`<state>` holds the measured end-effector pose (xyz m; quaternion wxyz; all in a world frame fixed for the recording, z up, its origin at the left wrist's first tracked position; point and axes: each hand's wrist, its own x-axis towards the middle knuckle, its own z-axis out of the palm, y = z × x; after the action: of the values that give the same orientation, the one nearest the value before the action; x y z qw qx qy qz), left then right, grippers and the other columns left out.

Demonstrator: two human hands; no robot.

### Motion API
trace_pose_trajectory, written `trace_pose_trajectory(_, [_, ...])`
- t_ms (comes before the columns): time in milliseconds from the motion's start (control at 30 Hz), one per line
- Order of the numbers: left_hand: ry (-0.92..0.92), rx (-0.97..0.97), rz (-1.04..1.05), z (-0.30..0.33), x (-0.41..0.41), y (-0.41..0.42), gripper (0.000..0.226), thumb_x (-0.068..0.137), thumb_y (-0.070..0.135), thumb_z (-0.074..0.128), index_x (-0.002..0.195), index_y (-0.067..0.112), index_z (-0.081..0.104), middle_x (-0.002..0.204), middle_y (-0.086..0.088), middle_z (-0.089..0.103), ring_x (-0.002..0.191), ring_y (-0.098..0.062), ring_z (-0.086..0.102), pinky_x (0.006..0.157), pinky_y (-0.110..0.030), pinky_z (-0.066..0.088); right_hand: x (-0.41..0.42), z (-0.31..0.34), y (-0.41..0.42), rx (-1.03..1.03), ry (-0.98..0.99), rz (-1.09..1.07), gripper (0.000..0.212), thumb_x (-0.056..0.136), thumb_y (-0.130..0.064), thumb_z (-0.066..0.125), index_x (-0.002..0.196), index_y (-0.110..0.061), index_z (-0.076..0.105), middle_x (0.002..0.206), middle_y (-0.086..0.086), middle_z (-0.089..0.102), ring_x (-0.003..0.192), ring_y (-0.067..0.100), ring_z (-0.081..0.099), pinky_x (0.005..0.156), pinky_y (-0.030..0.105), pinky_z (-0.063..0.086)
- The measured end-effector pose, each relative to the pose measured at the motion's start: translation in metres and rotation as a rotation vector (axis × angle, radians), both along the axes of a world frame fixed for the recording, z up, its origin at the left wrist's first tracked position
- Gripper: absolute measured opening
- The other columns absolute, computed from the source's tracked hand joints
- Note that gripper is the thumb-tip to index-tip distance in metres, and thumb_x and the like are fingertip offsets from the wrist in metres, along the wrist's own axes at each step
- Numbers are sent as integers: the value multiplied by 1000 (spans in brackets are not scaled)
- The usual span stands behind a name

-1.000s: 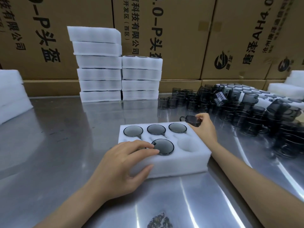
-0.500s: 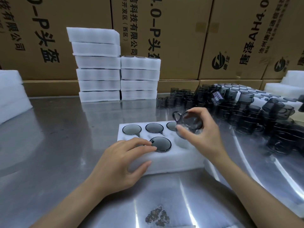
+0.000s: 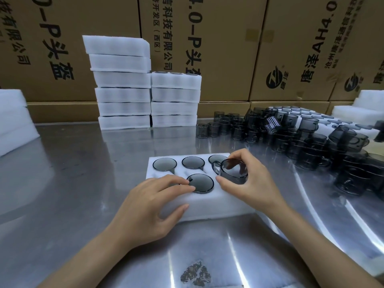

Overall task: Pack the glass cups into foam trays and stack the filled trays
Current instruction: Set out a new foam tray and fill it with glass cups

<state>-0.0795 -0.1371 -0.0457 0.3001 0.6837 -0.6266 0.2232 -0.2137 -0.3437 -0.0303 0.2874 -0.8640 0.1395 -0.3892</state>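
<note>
the right hand [image 3: 252,185] pinches a smoky glass cup [image 3: 233,171] between thumb and curled fingers, tilted with its mouth toward the camera, just above the near right pocket of the foam tray [image 3: 207,206]. that pocket looks like the one it is meant for, and the small handle points left, probably so it can slip into the notch cut beside the hole. the left hand [image 3: 151,206] lies on the tray's near left corner, fingers fairly straight and a little apart on top, the thumb against the front wall; this seems to pin the light foam so it does not slide on the slick metal table [image 3: 68,183]. its fingertips touch the rim of the seated cup [image 3: 200,183] in the near middle pocket. three more seated cups fill the far row [image 3: 192,163]. whether the near left pocket is filled cannot be told, since the left hand covers it.

behind, two stacks of trays [image 3: 148,96] stand against cardboard boxes [image 3: 228,38]. a crowd of loose cups [image 3: 291,138] waits to the right, well apart from the tray. nothing stands between cup and pocket; only the neighbouring rim is close.
</note>
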Motion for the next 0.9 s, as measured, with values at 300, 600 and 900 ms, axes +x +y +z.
trace_pose_trajectory(300, [-46,9,20,3,-4,-2,28,84,32,59,108,22,69,110,11,64,95,-13,64,74,-32,51,-2,-3,0,4,23,-44,48,60,-55,76,94,-31,51,88,-20,61,84,3,51,69,22,40])
trace_pose_trajectory(600, [-107,58,11,20,-26,-12,52,86,41,51,132,18,55,137,4,53,122,-13,52,103,-34,38,-20,2,-2,-104,-22,-44,59,82,-60,39,132,-32,51,126,-35,44,119,-13,38,96,4,24])
trace_pose_trajectory(900, [-147,370,46,22,-37,-51,74,84,64,17,148,28,30,153,15,25,144,-4,13,116,-28,-4,-33,-5,3,-275,296,8,51,92,-38,22,138,-33,42,143,-25,34,138,-6,23,115,18,12])
